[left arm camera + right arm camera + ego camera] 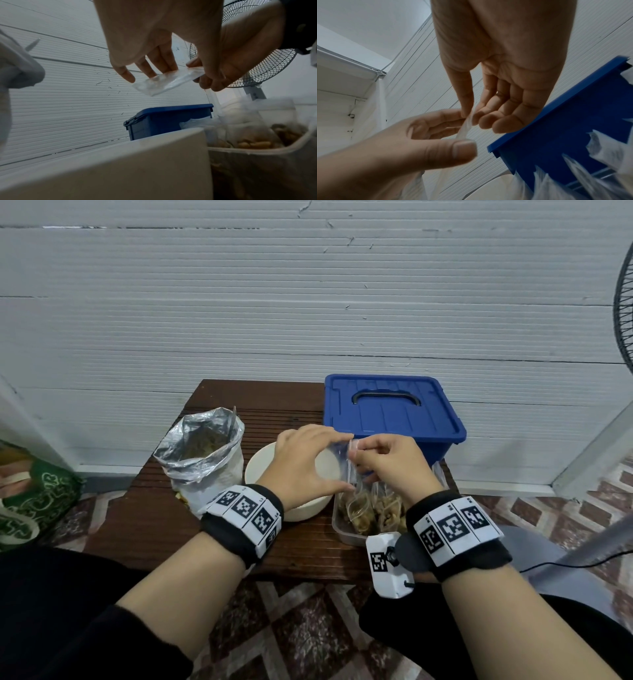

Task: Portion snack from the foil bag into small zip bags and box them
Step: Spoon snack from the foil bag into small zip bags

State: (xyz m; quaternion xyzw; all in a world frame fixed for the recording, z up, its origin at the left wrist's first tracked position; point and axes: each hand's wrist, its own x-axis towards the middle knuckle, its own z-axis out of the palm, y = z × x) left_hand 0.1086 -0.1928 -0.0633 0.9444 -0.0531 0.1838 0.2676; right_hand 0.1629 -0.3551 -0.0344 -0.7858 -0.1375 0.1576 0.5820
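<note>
Opening the empty zip bag calls for a light pinch on each lip: the left hand holds its left side with thumb and fingers, the right hand pinches the top edge, both above the white bowl. Pulling the lips evenly apart should keep the thin film from tearing. Leftmost stands the open foil bag; right of the bowl, a clear tray of filled bags; behind, the closed blue box, whose lid must come off before boxing

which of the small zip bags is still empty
The zip bag pinched between the left hand and right hand above the bowl: clear, flat, nothing inside. The others stand filled with snack in the clear tub.
</note>
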